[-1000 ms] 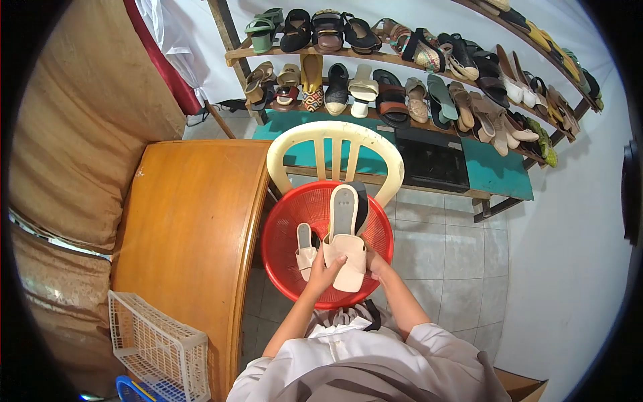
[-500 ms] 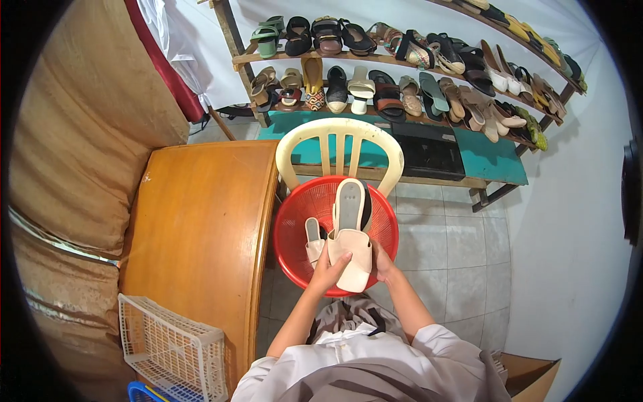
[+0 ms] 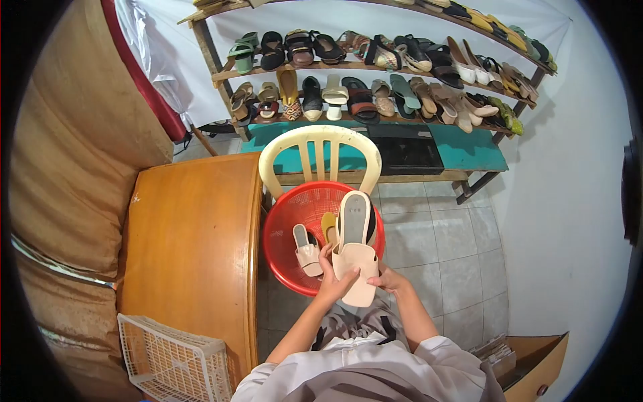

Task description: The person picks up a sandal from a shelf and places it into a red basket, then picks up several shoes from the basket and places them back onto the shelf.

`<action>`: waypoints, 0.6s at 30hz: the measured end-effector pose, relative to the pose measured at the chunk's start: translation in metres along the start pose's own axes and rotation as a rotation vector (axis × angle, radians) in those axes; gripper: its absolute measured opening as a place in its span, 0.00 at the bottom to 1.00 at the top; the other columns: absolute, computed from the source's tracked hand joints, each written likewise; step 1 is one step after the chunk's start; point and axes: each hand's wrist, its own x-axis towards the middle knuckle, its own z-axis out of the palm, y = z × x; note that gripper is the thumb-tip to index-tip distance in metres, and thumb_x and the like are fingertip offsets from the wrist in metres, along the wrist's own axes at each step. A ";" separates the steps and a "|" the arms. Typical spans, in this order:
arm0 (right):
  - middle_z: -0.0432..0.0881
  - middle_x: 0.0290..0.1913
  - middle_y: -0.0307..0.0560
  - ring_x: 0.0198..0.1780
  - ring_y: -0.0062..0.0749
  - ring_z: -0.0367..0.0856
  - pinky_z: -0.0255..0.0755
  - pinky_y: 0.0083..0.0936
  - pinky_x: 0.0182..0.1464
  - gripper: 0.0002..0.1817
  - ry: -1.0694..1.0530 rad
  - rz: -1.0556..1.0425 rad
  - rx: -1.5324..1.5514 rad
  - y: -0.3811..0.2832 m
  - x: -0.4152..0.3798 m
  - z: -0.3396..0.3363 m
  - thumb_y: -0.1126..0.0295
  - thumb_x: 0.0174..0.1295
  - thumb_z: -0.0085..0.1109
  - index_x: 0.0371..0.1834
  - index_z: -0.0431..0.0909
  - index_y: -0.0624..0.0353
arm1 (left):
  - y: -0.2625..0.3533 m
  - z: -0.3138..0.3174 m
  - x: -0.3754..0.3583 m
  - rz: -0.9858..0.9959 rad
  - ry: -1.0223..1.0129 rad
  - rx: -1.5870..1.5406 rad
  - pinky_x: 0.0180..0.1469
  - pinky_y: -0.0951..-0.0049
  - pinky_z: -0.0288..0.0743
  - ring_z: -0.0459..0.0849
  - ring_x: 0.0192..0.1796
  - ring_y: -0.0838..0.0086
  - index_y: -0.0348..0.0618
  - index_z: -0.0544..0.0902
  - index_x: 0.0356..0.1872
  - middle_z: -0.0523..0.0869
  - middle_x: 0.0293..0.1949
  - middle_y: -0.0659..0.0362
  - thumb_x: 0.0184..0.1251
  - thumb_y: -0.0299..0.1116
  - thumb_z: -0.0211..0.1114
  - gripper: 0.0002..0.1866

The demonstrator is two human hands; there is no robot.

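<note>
A cream slide sandal [image 3: 355,264] with a wide strap and grey insole is held over the red basket's near right side, its heel end pointing away from me. My left hand [image 3: 336,283] grips its left side, thumb on the strap. On the right edge, my right hand [image 3: 391,279] is closed around it. Something black shows behind the sandal, partly hidden. Inside the red basket [image 3: 281,258] lie a smaller beige slide sandal [image 3: 308,260] and a mustard shoe [image 3: 328,226], partly covered by the held sandal.
The basket sits on a cream plastic chair [image 3: 320,137]. To the left stands a wooden table [image 3: 191,234] with a white plastic crate [image 3: 175,358] at its near end. Shoe racks [image 3: 321,65] line the back above a green bench [image 3: 469,151]. A cardboard box [image 3: 536,368] is at lower right.
The camera view has shifted, moving the rack and basket left in the picture. Both hands hold the sandal farther right over the basket, revealing the mustard shoe and more of the beige sandal.
</note>
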 end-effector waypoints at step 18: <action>0.59 0.63 0.49 0.64 0.35 0.58 0.54 0.28 0.63 0.47 0.335 -0.062 -0.165 -0.100 -0.131 -0.149 0.62 0.46 0.65 0.67 0.47 0.58 | -0.010 0.242 0.080 -0.316 -0.138 -0.672 0.43 0.70 0.76 0.79 0.42 0.69 0.37 0.68 0.51 0.78 0.41 0.55 0.52 0.24 0.61 0.23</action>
